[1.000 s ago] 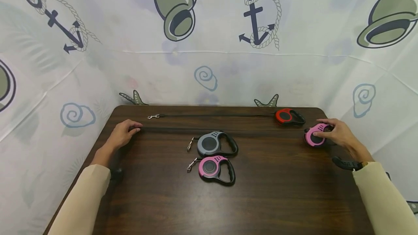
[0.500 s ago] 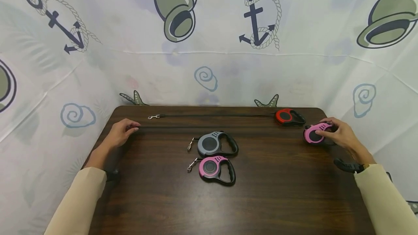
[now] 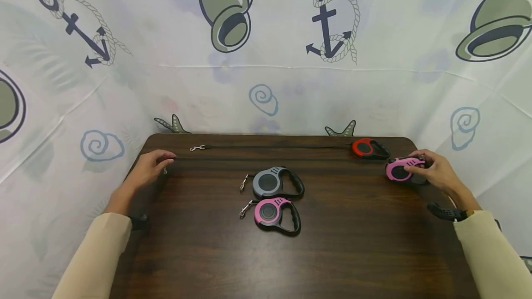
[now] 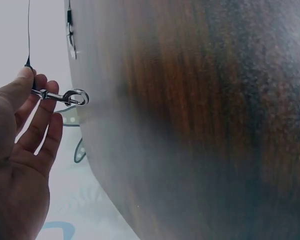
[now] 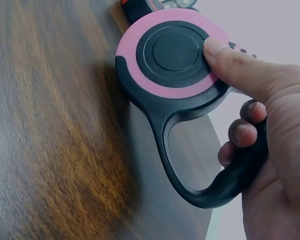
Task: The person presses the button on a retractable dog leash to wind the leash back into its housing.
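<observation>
At the table's right side my right hand [image 3: 436,172] grips a pink and black retractable dog leash [image 5: 177,55], thumb on its round face and fingers around the handle. Its dark cord [image 3: 266,158] stretches straight across the table to my left hand [image 3: 148,170]. There, thumb and forefinger pinch the cord's end just by the metal snap hook [image 4: 60,96], and the other fingers are spread loosely. Behind the cord lies a red and black leash [image 3: 363,147], its own cord pulled out leftward to a metal clip [image 3: 197,147].
Mid-table lie a grey leash [image 3: 266,183] and, right in front of it, a second pink leash [image 3: 267,211], both with clips pointing left. The brown wooden table [image 3: 266,266] meets a printed cloth backdrop [image 3: 282,96] at its back and sides.
My left hand has shifted slightly left and up, and the snap hook now hangs visible below it. The held pink leash has tilted and risen a little; the cord sits higher in view.
</observation>
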Demonstrator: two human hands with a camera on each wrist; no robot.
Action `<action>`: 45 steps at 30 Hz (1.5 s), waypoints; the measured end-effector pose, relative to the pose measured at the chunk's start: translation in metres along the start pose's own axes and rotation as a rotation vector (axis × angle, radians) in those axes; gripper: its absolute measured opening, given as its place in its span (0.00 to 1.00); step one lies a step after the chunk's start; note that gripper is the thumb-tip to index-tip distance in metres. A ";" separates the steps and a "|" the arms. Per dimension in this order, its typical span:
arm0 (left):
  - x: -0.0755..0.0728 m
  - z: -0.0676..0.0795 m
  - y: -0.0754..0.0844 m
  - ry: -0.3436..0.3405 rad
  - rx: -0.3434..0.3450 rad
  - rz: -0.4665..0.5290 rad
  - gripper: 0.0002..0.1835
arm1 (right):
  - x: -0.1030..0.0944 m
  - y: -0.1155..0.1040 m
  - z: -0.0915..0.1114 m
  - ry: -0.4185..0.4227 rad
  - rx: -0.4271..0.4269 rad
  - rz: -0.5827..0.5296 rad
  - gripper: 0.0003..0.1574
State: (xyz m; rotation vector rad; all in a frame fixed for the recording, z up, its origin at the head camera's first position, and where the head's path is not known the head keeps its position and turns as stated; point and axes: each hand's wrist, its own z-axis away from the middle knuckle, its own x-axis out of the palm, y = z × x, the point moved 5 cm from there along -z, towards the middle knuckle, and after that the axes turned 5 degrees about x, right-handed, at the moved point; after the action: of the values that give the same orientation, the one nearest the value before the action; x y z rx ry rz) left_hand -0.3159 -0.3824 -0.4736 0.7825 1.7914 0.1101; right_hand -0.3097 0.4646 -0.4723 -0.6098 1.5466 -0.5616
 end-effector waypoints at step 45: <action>-0.037 0.020 -0.004 0.119 -0.014 0.009 0.09 | -0.007 -0.029 0.006 -0.087 -0.098 -0.793 0.18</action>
State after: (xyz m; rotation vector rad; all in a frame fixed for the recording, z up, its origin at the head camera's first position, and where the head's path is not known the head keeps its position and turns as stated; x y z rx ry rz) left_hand -0.2939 -0.4119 -0.4523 0.7879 1.8969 0.1784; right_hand -0.3018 0.4480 -0.4473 -1.3211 1.2172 -1.0351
